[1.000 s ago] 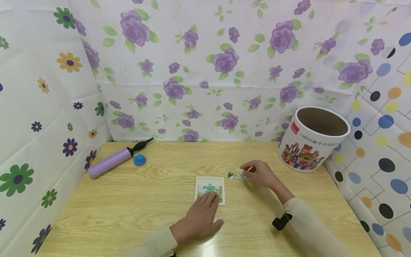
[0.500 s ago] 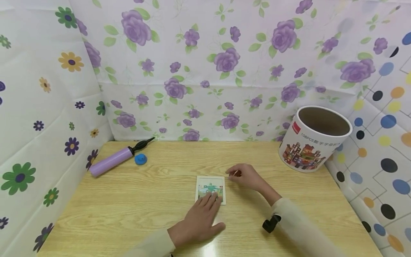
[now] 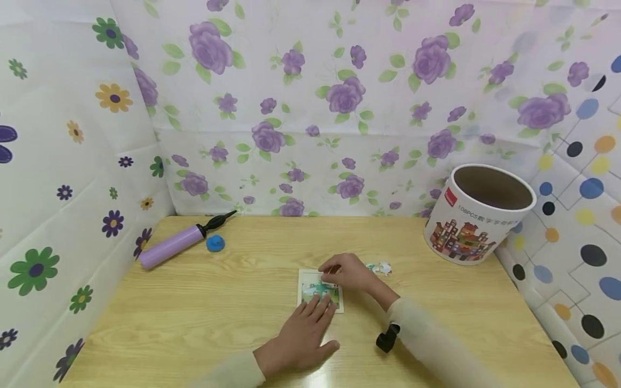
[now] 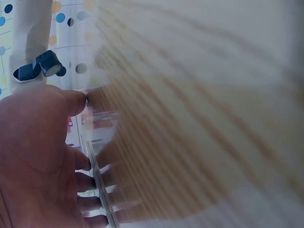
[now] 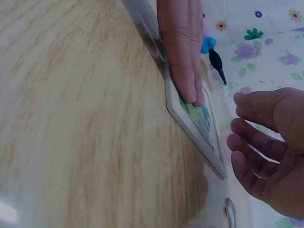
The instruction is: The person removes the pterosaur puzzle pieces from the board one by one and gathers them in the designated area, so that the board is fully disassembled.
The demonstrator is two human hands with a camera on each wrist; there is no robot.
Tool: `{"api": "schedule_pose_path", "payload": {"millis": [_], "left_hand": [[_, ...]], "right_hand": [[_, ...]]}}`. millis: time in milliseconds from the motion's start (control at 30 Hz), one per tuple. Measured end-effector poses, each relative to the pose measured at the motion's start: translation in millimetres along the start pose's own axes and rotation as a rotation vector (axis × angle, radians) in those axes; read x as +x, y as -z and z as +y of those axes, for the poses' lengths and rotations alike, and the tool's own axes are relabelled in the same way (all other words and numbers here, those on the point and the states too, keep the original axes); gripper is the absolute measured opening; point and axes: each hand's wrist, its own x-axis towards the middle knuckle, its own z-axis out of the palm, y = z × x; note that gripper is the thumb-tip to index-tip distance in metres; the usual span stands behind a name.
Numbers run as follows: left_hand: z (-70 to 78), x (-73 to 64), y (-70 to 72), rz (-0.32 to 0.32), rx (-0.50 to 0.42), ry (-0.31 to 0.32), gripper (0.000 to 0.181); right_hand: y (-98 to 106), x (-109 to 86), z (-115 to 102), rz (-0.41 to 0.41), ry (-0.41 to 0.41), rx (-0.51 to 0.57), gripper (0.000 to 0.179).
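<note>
A small square picture puzzle in a pale frame lies on the table. My left hand is laid flat over its lower part, fingertips on the picture and thumb spread aside. Over the puzzle's upper right corner is my right hand, its fingers bent. Seen from the right wrist, the right hand shows curled fingers, with thumb and forefinger tips close together beside the puzzle's frame. I cannot tell whether a piece is between those tips. Loose puzzle pieces lie just beyond the right hand, partly hidden by it.
A purple hand pump with a black nozzle lies at the back left, beside a small blue duck. A large white bucket with printed buildings stands at the back right. Floral cloth hangs behind the wooden table.
My right hand has moved left from the loose pieces to the puzzle's upper right corner, uncovering pieces on the right. The left hand stays on the puzzle.
</note>
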Motion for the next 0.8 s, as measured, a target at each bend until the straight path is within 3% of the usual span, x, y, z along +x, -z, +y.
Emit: {"api": "schedule_pose_path", "payload": {"millis": [167,367,800], "left_hand": [[-0.3,0.1,-6.9,0.016,0.016,-0.003,0.077],[-0.9,-1.9,-3.6,0.019,0.047,-0.014,0.077],[1.6,-1.6,2.2,0.001,0.017,-0.015,0.076]], "right_hand": [[-14,6.3,-4,-0.015,0.044,0.014,0.019],[-25,12.9,-14,-0.024,0.084,0.028,0.019],[-33,15.6,-18,-0.062,0.058,-0.008,0.014]]}}
